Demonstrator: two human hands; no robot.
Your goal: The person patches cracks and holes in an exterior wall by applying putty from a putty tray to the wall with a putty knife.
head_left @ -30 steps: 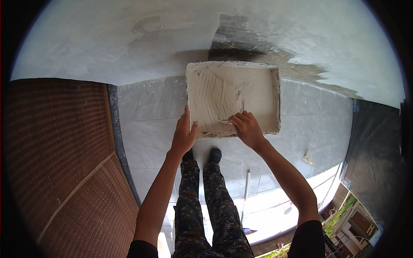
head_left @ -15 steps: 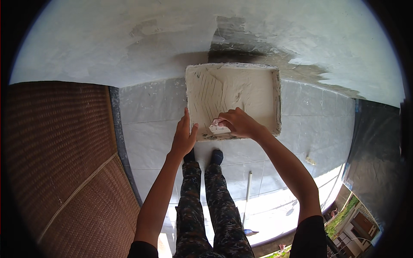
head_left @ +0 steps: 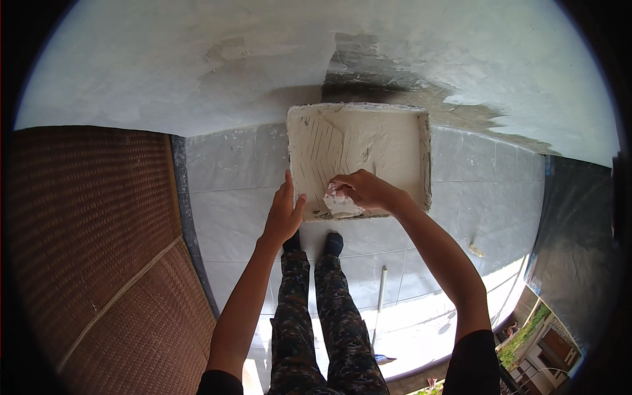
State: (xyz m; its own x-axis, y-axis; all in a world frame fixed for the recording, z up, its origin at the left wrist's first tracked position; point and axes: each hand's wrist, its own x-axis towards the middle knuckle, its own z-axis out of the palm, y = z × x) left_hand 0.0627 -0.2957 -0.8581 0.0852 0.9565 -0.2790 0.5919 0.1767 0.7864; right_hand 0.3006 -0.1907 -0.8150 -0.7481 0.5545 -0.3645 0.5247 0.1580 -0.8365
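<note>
A rectangular tray (head_left: 424,158) with crusted walls holds a layer of off-white wall putty (head_left: 385,131), its left part marked with slanting dark ridges. My left hand (head_left: 284,212) grips the tray's near left side, fingers stretched along the outside and thumb over the rim. Over the near part of the tray, my right hand (head_left: 368,190) is closed around a putty-smeared scraper (head_left: 341,204). Its broad coated blade points toward the near edge; the handle is mostly hidden by my fingers.
Beyond the tray rises a pale wall (head_left: 197,79) with a dark grey patch (head_left: 362,66). Woven brown panels (head_left: 99,217) stand on the left, dark sheeting (head_left: 573,217) on the right. A long-handled pole (head_left: 382,296) and a small putty-stained object (head_left: 476,250) lie on the grey tiles.
The scraper has turned in my right hand, so more of its coated blade shows near the tray's near edge. My left hand stays on the tray's side. The whole view has shifted slightly.
</note>
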